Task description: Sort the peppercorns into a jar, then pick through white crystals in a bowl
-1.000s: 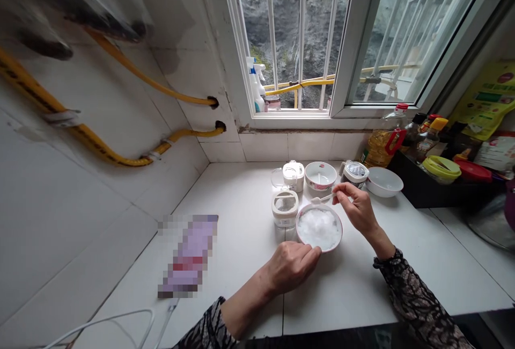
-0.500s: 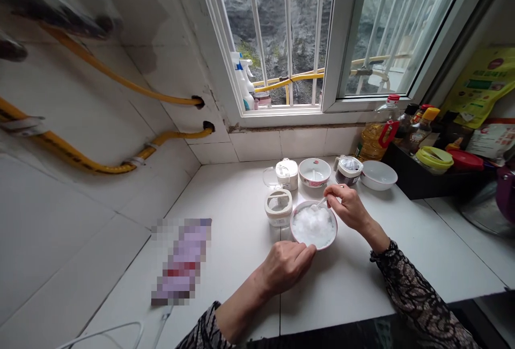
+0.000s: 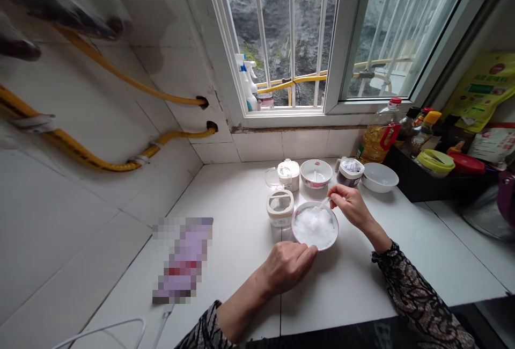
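Observation:
A bowl [image 3: 337, 232] filled with a white, grainy substance [image 3: 314, 225] stands on the white counter. My left hand [image 3: 290, 266] is closed on the bowl's near rim, thumb and fingers pinching the edge. Over the far right rim, my right hand [image 3: 349, 204] grips a small white spoon [image 3: 324, 203] whose tip is in the white grains. Touching or nearly touching the bowl on its left is a square clear container with a cream lid [image 3: 280, 204]. Behind it sits a white container [image 3: 290, 173] with its clear lid swung out to the left.
Behind the bowl are a flowered bowl [image 3: 316, 173], a dark-filled jar [image 3: 350, 171] and a plain white bowl [image 3: 380, 176]. An oil bottle [image 3: 376, 137] stands beside a black box [image 3: 418, 180] of condiments. A blurred purple object [image 3: 185, 257] and a white cable [image 3: 163, 321] lie left.
The spoon in my right hand has shifted slightly within the white grains, towards the far right rim. My left hand stays on the bowl's rim. The whole view has shifted a little.

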`<action>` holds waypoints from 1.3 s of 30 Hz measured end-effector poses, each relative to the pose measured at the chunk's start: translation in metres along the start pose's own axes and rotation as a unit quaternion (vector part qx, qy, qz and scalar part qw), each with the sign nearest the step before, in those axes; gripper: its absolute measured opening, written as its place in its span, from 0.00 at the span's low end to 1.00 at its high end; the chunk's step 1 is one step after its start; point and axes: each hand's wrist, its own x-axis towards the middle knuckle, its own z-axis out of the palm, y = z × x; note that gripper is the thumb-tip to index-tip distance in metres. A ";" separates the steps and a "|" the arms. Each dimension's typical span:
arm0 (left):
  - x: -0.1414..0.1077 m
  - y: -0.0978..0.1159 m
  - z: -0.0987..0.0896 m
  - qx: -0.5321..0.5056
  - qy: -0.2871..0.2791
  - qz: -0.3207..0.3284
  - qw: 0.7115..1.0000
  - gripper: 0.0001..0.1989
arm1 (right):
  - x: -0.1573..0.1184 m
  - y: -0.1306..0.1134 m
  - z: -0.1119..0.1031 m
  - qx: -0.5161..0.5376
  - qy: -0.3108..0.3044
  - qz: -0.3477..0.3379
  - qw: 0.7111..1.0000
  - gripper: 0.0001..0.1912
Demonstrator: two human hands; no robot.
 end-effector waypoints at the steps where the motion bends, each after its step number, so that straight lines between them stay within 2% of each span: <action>1: 0.000 0.000 0.000 0.000 -0.001 0.000 1.000 0.13 | -0.001 0.000 0.002 -0.002 -0.011 -0.001 1.000 0.07; 3: 0.000 0.000 0.000 0.000 0.000 0.000 1.000 0.13 | 0.000 0.000 0.003 0.020 -0.022 0.010 1.000 0.07; 7: 0.000 0.000 0.000 0.001 0.000 -0.003 1.000 0.13 | 0.004 0.002 -0.003 0.098 -0.004 0.048 0.994 0.07; 13: 0.000 0.000 0.000 0.000 -0.002 -0.002 1.000 0.13 | 0.007 0.003 -0.011 0.148 0.004 0.083 0.986 0.07; 18: -0.001 0.000 0.000 0.012 -0.007 -0.001 1.000 0.13 | 0.008 0.004 -0.010 0.197 0.001 0.125 0.972 0.06; 21: -0.002 0.000 0.001 0.017 -0.005 0.002 1.000 0.12 | 0.009 0.002 -0.005 0.227 0.000 0.125 0.966 0.07; 25: -0.002 0.000 0.003 0.016 -0.006 0.005 1.000 0.11 | 0.004 -0.008 0.016 0.214 0.014 0.055 0.975 0.10; 29: -0.002 0.000 0.003 0.017 -0.006 0.003 1.000 0.12 | -0.007 -0.018 0.044 0.095 0.030 -0.090 0.991 0.08; 30: -0.001 0.000 0.003 0.016 -0.004 0.002 1.000 0.12 | -0.009 -0.020 0.050 0.039 0.022 -0.142 0.989 0.07; 32: 0.000 0.000 0.003 0.013 0.004 0.004 1.000 0.12 | -0.011 -0.023 0.056 -0.069 -0.009 -0.243 0.967 0.08; 34: 0.000 0.000 0.002 0.014 0.009 0.007 1.000 0.13 | -0.011 -0.025 0.055 -0.129 -0.031 -0.305 0.943 0.10; 36: 0.000 0.000 0.002 0.020 0.003 0.008 1.000 0.13 | -0.010 -0.027 0.047 -0.129 -0.006 -0.300 0.945 0.10; 39: 0.000 0.000 0.001 0.025 -0.005 0.006 1.000 0.12 | -0.008 -0.027 0.026 -0.096 0.072 -0.217 0.969 0.07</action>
